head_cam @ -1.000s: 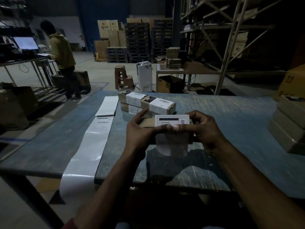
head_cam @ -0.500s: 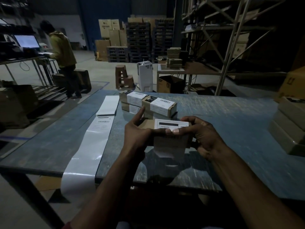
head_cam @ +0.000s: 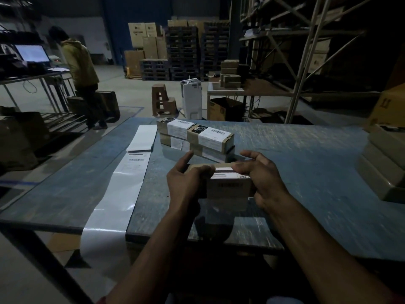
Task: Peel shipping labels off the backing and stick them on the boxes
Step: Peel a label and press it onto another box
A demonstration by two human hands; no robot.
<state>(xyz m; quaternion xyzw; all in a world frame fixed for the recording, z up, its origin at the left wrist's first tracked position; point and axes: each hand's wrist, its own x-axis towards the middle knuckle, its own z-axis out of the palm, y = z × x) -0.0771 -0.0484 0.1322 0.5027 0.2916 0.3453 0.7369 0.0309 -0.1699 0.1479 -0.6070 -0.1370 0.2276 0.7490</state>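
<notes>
Left hand (head_cam: pixel 186 181) grips the box (head_cam: pixel 228 189) above the near table (head_cam: pixel 306 172) edge; right hand (head_cam: pixel 265 181) fingers press the label (head_cam: pixel 225 173) over its top edge. Best smoothed outward, avoiding creases. Beyond: labelled boxes (head_cam: pixel 197 137), backing strip (head_cam: pixel 122 183).

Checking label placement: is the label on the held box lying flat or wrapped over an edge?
Wrapped: the label runs across the box top and folds down its near face, between left hand and right hand.
</notes>
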